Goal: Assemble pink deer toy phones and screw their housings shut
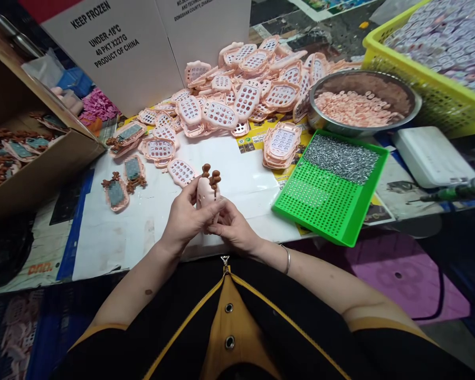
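Note:
Close to my body, above the white-covered table (142, 237), I hold a pink plastic toy phone casing (206, 191) upright, with brown antler-like pieces (210, 174) sticking out at its top. My left hand (186, 216) is closed round its side, thumb across the front. My right hand (235, 228) pinches its lower right edge, and its fingertips are partly hidden. Just beyond lies a pink casing with a grid of holes (181, 172). To the left are two casings with brown antlers and grey screens, one of them a grey-screened casing (116, 193).
A heap of pink casings (237, 95) fills the back. A green tray (320, 200) of small screws, a metal bowl (364, 124) of pink pieces, a yellow basket (415, 84) and a white box (431, 158) stand right. A cardboard box (43, 174) stands left. A screwdriver-like tool (459, 191) juts in at right.

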Demonstrator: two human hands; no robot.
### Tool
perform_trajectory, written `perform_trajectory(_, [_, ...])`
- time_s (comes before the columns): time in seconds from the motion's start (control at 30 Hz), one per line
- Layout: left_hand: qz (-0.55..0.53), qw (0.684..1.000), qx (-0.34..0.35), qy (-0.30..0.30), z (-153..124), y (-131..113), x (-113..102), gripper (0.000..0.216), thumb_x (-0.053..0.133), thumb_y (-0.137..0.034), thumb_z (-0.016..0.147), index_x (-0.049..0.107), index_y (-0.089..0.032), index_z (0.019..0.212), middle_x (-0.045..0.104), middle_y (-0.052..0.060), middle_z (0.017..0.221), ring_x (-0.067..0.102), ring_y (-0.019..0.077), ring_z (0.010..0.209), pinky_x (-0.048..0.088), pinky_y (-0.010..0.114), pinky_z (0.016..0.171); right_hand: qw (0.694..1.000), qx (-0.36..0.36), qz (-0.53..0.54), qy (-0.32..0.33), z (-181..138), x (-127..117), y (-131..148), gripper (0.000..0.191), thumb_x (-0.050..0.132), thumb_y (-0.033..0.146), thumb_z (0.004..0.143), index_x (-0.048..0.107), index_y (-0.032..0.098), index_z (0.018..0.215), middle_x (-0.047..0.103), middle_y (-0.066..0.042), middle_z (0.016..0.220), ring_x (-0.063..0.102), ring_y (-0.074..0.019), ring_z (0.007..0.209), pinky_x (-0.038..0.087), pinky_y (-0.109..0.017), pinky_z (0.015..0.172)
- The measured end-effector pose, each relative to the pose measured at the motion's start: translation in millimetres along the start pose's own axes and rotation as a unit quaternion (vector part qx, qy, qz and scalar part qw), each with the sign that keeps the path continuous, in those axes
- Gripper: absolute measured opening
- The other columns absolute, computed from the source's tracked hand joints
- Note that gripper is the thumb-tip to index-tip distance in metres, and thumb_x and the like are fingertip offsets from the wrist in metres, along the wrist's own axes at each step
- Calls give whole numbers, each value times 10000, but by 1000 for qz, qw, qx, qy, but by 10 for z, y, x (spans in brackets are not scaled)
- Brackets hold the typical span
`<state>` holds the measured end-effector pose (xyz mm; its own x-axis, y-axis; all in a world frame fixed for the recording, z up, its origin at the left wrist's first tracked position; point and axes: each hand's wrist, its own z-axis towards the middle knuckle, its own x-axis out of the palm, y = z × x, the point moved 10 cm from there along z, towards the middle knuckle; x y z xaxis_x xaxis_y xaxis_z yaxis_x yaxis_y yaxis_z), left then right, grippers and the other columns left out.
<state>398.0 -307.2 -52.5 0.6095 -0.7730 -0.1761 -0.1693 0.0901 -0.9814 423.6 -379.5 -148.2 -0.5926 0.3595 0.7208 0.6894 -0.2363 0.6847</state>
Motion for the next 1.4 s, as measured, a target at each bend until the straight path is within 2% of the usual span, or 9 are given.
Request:
perform_trajectory(0.2, [-17, 999, -17, 27, 16, 26, 55, 696, 856, -383, 666, 647, -169, 1295, 706, 99, 1259, 637, 266, 1188, 487, 353, 1032, 1000, -2, -13, 18, -2, 28, 6, 725, 932, 263, 575, 535, 296, 1180, 665, 6, 1102, 679, -167, 978, 555, -385, 967])
perform_trajectory(0.47, [-76, 996, -6, 38, 21, 56, 41, 730, 895, -529, 613, 685, -187, 1224, 699, 114, 1291, 607, 288, 1259, 463, 356, 1078, 999, 20, -1, 32, -57, 78, 45, 677, 939, 323, 575, 585, 289, 1151, 665, -2, 1121, 654, -175, 993, 551, -361, 930])
perform_trajectory(0.57, [-194, 972, -86, 96, 1, 242, 110, 735, 902, -599, 551, 717, -181, 1127, 756, 123, 1151, 699, 294, 1085, 550, 389, 954, 994, 63, 32, 78, -131, 191, 25, 675, 949, 382, 549, 618, 264, 1126, 669, -2, 1056, 637, -173, 971, 538, -325, 879])
perform_trajectory(0.67, [-290, 931, -173, 139, -80, 402, 185, 616, 940, -524, 514, 741, -172, 979, 789, 97, 949, 741, 274, 875, 596, 400, 814, 987, 83, 3, 138, -200, 292, 38, 630, 922, 472, 575, 634, 215, 1072, 651, 2, 957, 614, -159, 908, 514, -314, 869])
perform_trajectory(0.8, [-331, 923, -174, 90, -92, 432, 143, 453, 946, -396, 531, 732, -156, 851, 776, 57, 835, 730, 227, 797, 594, 343, 771, 972, -8, -200, 122, -201, 206, 234, 563, 659, 721, 775, 607, 189, 952, 601, -7, 858, 546, -155, 796, 485, -318, 783])
perform_trajectory(1.0, [-308, 932, -182, 50, -96, 508, 231, 376, 923, -307, 537, 756, -157, 838, 768, 50, 834, 709, 196, 766, 574, 329, 821, 875, -140, -462, 26, -269, 134, 649, 389, 424, 576, 976, 573, 222, 1037, 650, -53, 884, 586, -196, 771, 471, -345, 736])
perform_trajectory(1.07, [-296, 934, -190, 60, -108, 522, 250, 407, 913, -309, 554, 760, -153, 899, 778, 72, 906, 721, 217, 814, 571, 350, 854, 861, -152, -484, 29, -288, 161, 711, 365, 389, 540, 996, 565, 227, 1058, 667, -60, 894, 602, -199, 763, 482, -345, 723])
perform_trajectory(1.23, [-282, 931, -197, 123, -144, 476, 312, 557, 918, -355, 544, 767, -143, 1037, 778, 127, 996, 725, 268, 872, 571, 374, 825, 868, -151, -471, 52, -289, 174, 743, 398, 356, 566, 999, 552, 229, 917, 661, -48, 848, 601, -185, 732, 489, -330, 701])
perform_trajectory(1.4, [-263, 941, -193, 92, -138, 483, 281, 552, 913, -305, 533, 771, -158, 1046, 769, 94, 968, 712, 284, 971, 549, 394, 925, 829, -197, -522, 40, -324, 210, 826, 376, 383, 541, 997, 538, 226, 862, 634, -25, 754, 536, -145, 615, 414, -286, 589])
